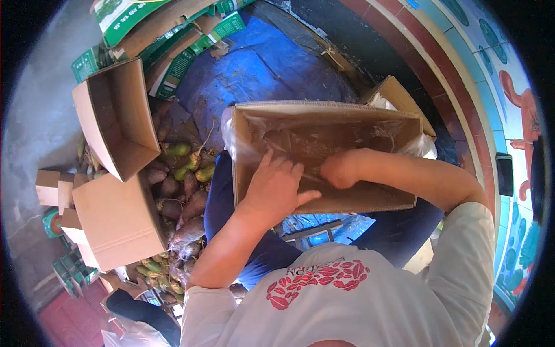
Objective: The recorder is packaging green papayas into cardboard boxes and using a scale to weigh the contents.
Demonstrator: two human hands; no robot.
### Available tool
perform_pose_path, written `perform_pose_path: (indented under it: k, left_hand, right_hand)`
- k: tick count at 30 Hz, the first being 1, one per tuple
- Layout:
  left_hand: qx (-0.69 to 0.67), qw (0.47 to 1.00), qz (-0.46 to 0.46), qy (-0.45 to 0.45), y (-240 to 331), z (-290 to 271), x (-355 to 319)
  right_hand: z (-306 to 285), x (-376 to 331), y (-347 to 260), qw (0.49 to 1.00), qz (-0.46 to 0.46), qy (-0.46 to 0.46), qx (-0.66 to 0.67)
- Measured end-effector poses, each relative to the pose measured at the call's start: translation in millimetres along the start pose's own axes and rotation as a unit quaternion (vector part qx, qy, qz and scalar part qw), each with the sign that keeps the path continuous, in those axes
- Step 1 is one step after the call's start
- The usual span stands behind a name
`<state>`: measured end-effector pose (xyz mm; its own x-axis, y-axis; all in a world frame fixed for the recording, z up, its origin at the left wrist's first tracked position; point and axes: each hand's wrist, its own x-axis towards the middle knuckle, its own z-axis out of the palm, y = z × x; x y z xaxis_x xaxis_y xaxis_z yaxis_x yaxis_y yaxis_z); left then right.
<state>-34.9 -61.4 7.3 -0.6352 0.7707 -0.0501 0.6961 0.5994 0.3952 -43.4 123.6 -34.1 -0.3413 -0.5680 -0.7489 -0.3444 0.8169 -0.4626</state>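
Observation:
In front of me, between my knees, an open cardboard box is lined with clear plastic film. My left hand reaches over the near side into its left half, fingers stretched out and thumb apart, with nothing held. The fingertips are close to the liner; whether they touch it is unclear. My right hand is inside near the middle, its fingers curled downward. Whatever those fingers may grip is hidden beneath them. Parts of the film hang over the left and right edges.
Many reddish-brown and green root-like vegetables are heaped on my left. Beside them stand an open empty carton and another carton. A blue tarp covers the floor ahead. Another person's dark sleeve appears at lower left.

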Motion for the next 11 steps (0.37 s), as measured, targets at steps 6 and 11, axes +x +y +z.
perform_pose_path:
  k: [6, 11]
  left_hand:
    - [-0.068, 0.983, -0.022, -0.168, 1, -2, -3]
    - [-0.099, 0.985, 0.019, -0.137, 8, -5, 4]
  right_hand:
    - [-21, 40, 22, 0.999, -0.008, -0.023, 0.035]
    - [47, 191, 89, 0.969, -0.070, -0.121, -0.202]
